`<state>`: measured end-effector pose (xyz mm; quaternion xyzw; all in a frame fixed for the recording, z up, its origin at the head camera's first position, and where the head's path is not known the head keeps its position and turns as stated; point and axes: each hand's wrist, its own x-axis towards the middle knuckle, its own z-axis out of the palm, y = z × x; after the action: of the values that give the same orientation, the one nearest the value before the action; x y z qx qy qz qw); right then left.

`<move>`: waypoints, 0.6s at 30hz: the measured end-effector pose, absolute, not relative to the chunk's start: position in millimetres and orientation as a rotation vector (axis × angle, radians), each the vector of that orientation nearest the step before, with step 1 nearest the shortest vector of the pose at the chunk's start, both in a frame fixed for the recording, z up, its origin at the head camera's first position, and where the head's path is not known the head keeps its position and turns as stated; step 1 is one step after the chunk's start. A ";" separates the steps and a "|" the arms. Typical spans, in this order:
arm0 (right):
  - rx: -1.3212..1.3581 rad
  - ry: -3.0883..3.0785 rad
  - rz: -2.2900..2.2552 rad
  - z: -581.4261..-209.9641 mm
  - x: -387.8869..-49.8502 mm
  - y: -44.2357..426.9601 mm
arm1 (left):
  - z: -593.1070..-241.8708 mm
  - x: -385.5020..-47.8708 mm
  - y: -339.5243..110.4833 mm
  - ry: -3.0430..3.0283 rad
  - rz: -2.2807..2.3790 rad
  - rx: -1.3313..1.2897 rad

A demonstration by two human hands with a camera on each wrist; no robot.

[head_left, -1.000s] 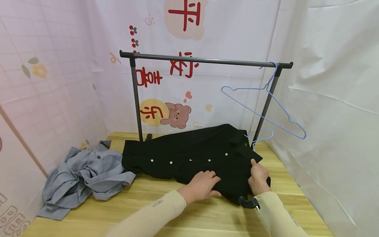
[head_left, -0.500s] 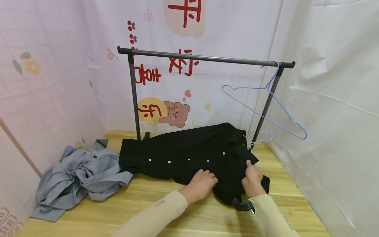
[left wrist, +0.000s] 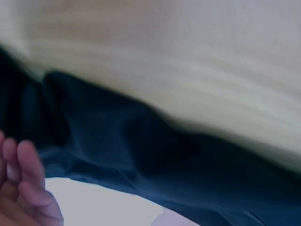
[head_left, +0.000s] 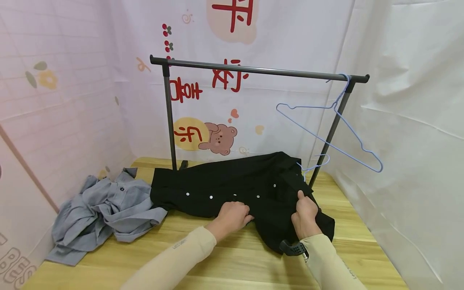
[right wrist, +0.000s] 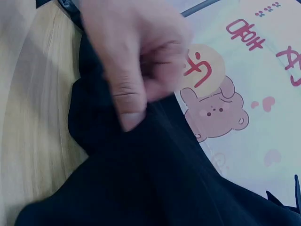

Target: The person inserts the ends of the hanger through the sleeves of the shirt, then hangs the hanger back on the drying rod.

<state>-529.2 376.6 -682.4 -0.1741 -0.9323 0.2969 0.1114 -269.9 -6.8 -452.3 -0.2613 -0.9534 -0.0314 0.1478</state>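
A black button-up shirt [head_left: 232, 177] with white buttons lies spread over the table, its collar to the right. The hook of a blue hanger [head_left: 314, 166] sticks out at the collar; the rest of that hanger is hidden. My right hand [head_left: 305, 213] pinches the shirt's front just below the collar, and in the right wrist view the thumb [right wrist: 130, 106] presses on the cloth. At the shirt's near edge is my left hand [head_left: 232, 217], its fingers loosely bent. The left wrist view shows these fingers [left wrist: 30, 165] beside the dark cloth, with no grip visible.
A crumpled grey-blue shirt [head_left: 105, 209] lies at the left of the wooden table [head_left: 239, 266]. Behind stands a dark metal rack [head_left: 253, 69], with another blue hanger [head_left: 326, 141] hung at its right end. White printed sheets enclose the back and sides.
My left hand has moved left along the shirt's near edge. The right hand has drawn the collar side slightly leftward, still pinching it, and the hook there has shifted a little.
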 end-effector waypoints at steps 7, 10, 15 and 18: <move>-0.687 -2.421 1.410 -594.0 -449.7 328.1 | -463.3 -254.6 3.0 -3.061 -0.635 -0.759; -0.690 -2.514 1.322 -597.9 -455.6 330.0 | -468.2 -253.4 4.0 -3.043 -1.024 -0.767; -0.611 -2.607 1.195 -625.6 -479.5 350.1 | -470.2 -253.7 1.9 -2.869 -1.405 -0.859; -0.596 -2.619 1.142 -625.6 -479.5 350.5 | -467.5 -251.8 -1.5 -2.778 -1.640 -0.858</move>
<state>-479.5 350.5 -625.6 -0.2030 -0.8917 0.3888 0.1113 -251.8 -1.5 -467.5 -0.2558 -0.8282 -0.4889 -0.0983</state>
